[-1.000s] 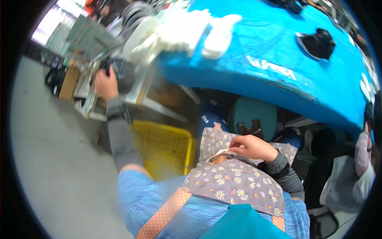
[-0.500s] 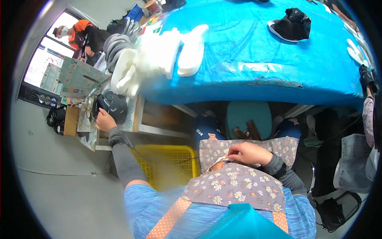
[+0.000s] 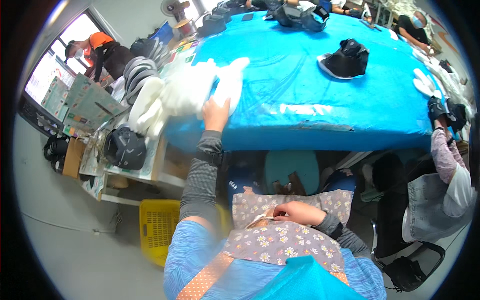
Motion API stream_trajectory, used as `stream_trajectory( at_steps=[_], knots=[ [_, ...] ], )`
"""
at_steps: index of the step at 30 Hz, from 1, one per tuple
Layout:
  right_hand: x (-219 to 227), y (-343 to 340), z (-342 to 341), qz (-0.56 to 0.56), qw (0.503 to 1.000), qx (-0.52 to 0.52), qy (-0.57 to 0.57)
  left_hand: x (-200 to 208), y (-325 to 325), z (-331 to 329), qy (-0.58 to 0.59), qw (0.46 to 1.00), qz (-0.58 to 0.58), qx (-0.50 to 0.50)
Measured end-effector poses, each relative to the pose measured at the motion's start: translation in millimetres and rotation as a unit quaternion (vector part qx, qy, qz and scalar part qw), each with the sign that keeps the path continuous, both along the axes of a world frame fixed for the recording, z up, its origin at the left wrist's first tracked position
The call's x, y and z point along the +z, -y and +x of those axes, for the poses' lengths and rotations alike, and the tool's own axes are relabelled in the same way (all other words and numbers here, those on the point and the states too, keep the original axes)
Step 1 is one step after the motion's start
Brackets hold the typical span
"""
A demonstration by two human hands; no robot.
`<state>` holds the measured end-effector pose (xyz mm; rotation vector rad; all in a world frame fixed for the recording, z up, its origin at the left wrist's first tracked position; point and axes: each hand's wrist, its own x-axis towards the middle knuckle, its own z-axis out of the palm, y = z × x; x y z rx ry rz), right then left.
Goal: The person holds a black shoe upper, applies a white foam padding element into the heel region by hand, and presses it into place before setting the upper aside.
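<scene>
My left hand (image 3: 216,115) reaches onto the blue-covered table (image 3: 280,122) and closes on the near end of a white foot-shaped piece (image 3: 234,82). Thumb and fingers lie on either side of that end; the fingertips are partly hidden. Beside it on the left is a blurred heap of similar white pieces (image 3: 187,92). In my lap, my right hand (image 3: 299,213) has its fingers curled together at the pale-trimmed pocket edge of my flowered apron (image 3: 285,240). A black shoe upper with a white lower rim (image 3: 345,60) stands farther right on the table.
A black shoe upper (image 3: 126,148) lies on the side bench at left, near stacked grey curved pieces (image 3: 137,75). Below is a yellow crate (image 3: 159,227). A teal stool (image 3: 300,167) stands under the table. Co-workers are at left, right and the far side.
My left hand has left the black shoe upper on the side bench and moved right to the white piece. My right hand stays at the apron pocket. The view has shifted, showing more far table.
</scene>
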<state>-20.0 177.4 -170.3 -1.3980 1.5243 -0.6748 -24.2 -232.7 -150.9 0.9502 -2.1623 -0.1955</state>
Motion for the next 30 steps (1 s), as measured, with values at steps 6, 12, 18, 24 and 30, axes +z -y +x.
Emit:
stream_trajectory(
  at_steps=[6, 12, 18, 24, 30],
  knots=[
    [-7.4, -21.9, -0.6, 0.02, 0.997, -0.057, -0.039, 14.7, -29.6, -9.4, 0.035, 0.997, -0.062, 0.001],
    [-14.8, -19.5, 1.9, -0.003, 0.998, -0.022, -0.057, 44.2, -37.3, -15.2, 0.131, 0.991, 0.029, 0.006],
    [-17.0, -15.1, 0.8, -0.012, 0.997, -0.017, -0.075, 20.6, -30.8, -8.7, 0.048, 0.997, -0.019, -0.059],
    [-13.5, -12.2, 0.1, -0.015, 0.99, 0.011, -0.139, 10.0, -35.5, 2.9, -0.07, 0.991, 0.084, -0.072],
    [-16.9, -21.4, 5.8, -0.029, 0.993, -0.009, -0.115, -5.5, -26.7, -4.4, -0.042, 0.984, 0.046, -0.169]
  ],
)
